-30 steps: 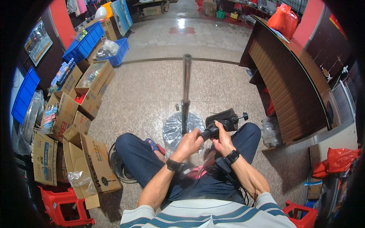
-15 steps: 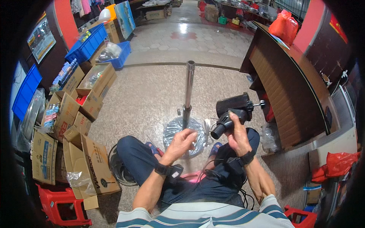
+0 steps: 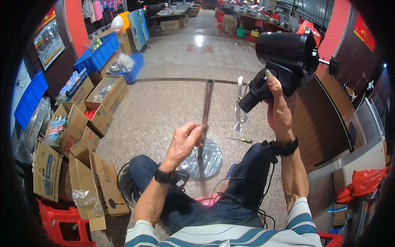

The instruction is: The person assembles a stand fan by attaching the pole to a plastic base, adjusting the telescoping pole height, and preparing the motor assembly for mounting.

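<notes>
A black fan motor unit [image 3: 284, 51], with a thin shaft at its right end and a tube-like neck at its lower left, is raised to the right. My right hand [image 3: 282, 107] is closed around its underside, thumb lying along the housing. Before me stands an upright shiny metal pole [image 3: 208, 99] of a fan stand, open at the top. Its round base [image 3: 210, 160] is wrapped in clear plastic. My left hand [image 3: 184, 142] is closed against the pole's left side, thumb and fingers pinched together; the small side knob is hidden there.
A screwdriver [image 3: 242, 140] and a coiled white cord [image 3: 240, 105] lie on the floor right of the base. Open cardboard boxes [image 3: 105, 181] and blue crates [image 3: 96, 52] line the left. A wooden counter [image 3: 321, 119] stands right; a red stool [image 3: 63, 224] is at lower left.
My right hand has lifted the fan motor unit up and to the right. My left hand has risen to the pole's side. The screwdriver has come into sight.
</notes>
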A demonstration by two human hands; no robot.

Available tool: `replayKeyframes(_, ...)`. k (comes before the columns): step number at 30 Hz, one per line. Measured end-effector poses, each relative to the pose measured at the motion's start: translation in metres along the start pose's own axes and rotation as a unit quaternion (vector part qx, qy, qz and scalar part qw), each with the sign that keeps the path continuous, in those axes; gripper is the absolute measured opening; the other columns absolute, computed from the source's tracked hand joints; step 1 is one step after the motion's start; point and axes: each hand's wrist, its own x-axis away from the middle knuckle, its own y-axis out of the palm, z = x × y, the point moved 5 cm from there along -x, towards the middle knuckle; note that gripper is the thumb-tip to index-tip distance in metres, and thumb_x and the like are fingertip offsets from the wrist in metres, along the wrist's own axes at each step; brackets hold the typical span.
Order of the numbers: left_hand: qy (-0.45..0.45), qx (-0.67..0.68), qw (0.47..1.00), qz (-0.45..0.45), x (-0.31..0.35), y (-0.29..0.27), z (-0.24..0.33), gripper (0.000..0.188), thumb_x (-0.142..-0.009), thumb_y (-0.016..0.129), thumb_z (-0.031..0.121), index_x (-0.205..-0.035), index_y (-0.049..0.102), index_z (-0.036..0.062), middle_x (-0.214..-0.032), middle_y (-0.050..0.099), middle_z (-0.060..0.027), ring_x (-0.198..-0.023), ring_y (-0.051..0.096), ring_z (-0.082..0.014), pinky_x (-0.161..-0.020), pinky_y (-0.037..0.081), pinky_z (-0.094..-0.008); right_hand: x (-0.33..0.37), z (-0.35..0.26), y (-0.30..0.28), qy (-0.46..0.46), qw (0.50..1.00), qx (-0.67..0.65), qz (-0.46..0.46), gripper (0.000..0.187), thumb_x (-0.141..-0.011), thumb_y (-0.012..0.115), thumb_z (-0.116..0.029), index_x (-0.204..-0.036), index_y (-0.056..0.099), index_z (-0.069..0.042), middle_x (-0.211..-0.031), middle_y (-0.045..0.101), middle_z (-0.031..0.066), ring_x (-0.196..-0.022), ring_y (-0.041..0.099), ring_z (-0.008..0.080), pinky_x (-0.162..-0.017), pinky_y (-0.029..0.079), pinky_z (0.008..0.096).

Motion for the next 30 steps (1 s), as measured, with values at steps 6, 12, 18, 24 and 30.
replayKeyframes(6,0.035,-0.075,0.996,0.031,-0.016,-0.025,0.028,0.029,-0.112,0.061,0.023,-0.117,0.072,-0.0034,-0.089,0.072,-0.0059,-0.077,0.071,-0.0113,-0.069,0.06,-0.027,-0.063,-0.014,0.041,-0.071,0.997,0.015,0.028,0.047,-0.097,0.084,-0.03,-0.134,0.071,-0.004,-0.127,0.072,0.0054,-0.102,0.07,0.0085,-0.086,0.06,0.0269)
replayKeyframes(12,0.042,-0.08,0.996,0.023,-0.025,-0.035,0.031,0.029,-0.111,0.061,0.023,-0.115,0.072,-0.0036,-0.089,0.072,-0.0061,-0.074,0.072,-0.012,-0.067,0.06,-0.0269,-0.088,-0.025,0.081,-0.094,0.993,0.07,0.029,0.041,-0.088,0.09,-0.02,-0.117,0.065,-0.004,-0.105,0.071,0.0035,-0.091,0.066,0.0108,-0.08,0.057,0.0278)
replayKeyframes(18,0.024,-0.125,0.992,0.022,-0.033,-0.04,0.029,0.033,-0.11,0.061,0.023,-0.127,0.07,-0.0037,-0.1,0.073,-0.0095,-0.084,0.073,-0.0141,-0.075,0.062,-0.03,-0.1,0.006,0.098,-0.073,0.993,0.09,0.017,0.057,-0.087,0.092,-0.026,-0.127,0.057,-0.002,-0.108,0.07,0.0046,-0.094,0.068,0.0126,-0.084,0.059,0.0289)
replayKeyframes(24,0.03,-0.122,0.992,0.007,-0.05,-0.031,0.022,0.036,-0.11,0.06,0.023,-0.133,0.068,-0.0036,-0.108,0.074,-0.0112,-0.092,0.075,-0.0172,-0.081,0.064,-0.0318,-0.097,0.001,0.113,-0.087,0.987,0.136,0.008,0.057,-0.088,0.092,-0.023,-0.127,0.057,-0.001,-0.107,0.071,0.0056,-0.095,0.069,0.012,-0.082,0.06,0.0295)
replayKeyframes(30,0.062,-0.154,0.986,0.012,-0.058,-0.027,0.02,0.04,-0.11,0.058,0.022,-0.143,0.064,-0.0009,-0.12,0.072,-0.0141,-0.095,0.075,-0.0191,-0.08,0.063,-0.0321,-0.091,0.0,0.124,-0.095,0.992,0.079,-0.016,0.041,-0.091,0.09,-0.023,-0.12,0.066,-0.004,-0.105,0.074,0.0011,-0.093,0.068,0.0066,-0.08,0.056,0.0227)
